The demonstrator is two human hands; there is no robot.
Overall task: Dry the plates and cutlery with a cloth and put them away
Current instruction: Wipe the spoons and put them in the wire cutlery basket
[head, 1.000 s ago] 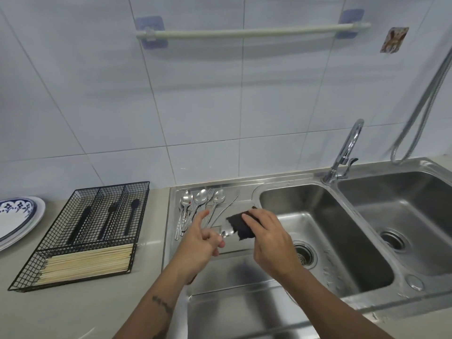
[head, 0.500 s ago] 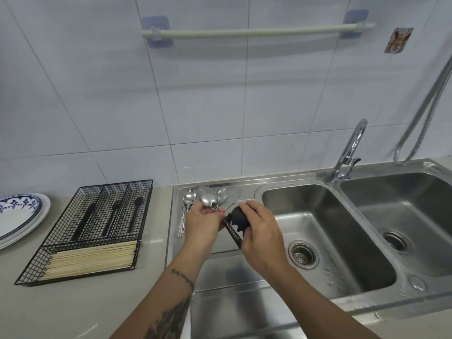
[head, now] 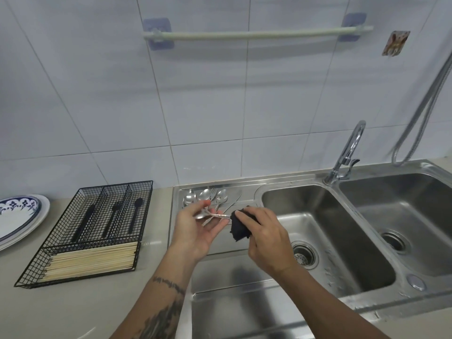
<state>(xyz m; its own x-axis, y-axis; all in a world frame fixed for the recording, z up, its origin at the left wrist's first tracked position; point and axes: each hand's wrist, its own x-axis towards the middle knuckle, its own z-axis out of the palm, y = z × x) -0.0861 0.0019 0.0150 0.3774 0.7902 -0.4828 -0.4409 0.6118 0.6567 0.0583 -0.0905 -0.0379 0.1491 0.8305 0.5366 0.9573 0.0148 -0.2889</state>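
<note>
While left hand (head: pixel 198 228) pinches a spoon (head: pixel 215 214) by its bowl end, right hand (head: pixel 263 237) grips black cloth (head: pixel 238 228) round its handle, no writing legible.

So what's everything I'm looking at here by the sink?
Held spoon: one, silver, in the left hand, handle end in the cloth.
Cloth: one, black, gripped by the right hand.
Loose cutlery: several silver spoons and a fork, on the drainboard behind the hands.
Wire tray: one, black, on the counter left of the sink; holds black utensils and pale chopsticks.
Plates: stacked, white with blue pattern, far left.
Sink: steel, two basins.
Tap: one, chrome, between the basins.
Hose: metal, far right.
Rail: pale, on the tiled wall.
Left hand: holds the spoon.
Right hand: grips the cloth.
</note>
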